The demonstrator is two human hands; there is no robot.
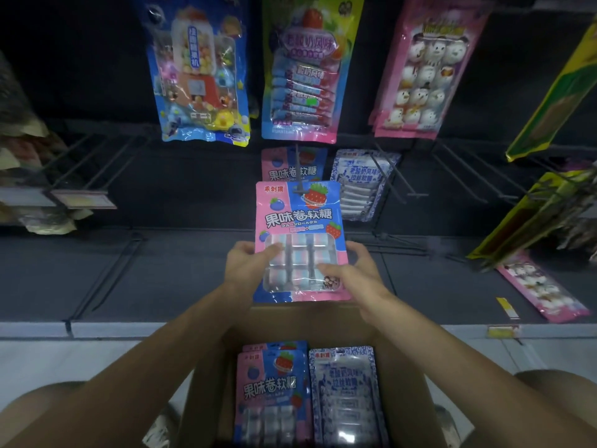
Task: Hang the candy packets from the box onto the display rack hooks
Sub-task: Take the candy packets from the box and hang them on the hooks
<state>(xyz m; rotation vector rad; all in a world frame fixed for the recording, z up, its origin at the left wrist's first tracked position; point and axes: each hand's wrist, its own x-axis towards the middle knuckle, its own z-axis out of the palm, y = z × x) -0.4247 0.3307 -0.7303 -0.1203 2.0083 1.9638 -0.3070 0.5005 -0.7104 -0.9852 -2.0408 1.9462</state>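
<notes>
A pink-and-blue candy packet (298, 221) is held upright in front of the rack, its top hole at the tip of a metal hook (298, 169). My left hand (247, 263) grips its lower left edge, and my right hand (350, 273) grips its lower right edge. Behind it on the same hook hangs another identical packet (281, 163). Below, an open cardboard box (326, 318) holds more pink-and-blue packets (271, 392) and blue-and-white packets (345, 392).
Blue-and-white packets (358, 182) hang on the hook to the right. Larger packets hang above: blue (197, 69), pink-and-yellow (303, 69), pink (426, 69). Bare hooks (458, 169) stick out on both sides. A pink packet (539, 289) lies on the shelf at right.
</notes>
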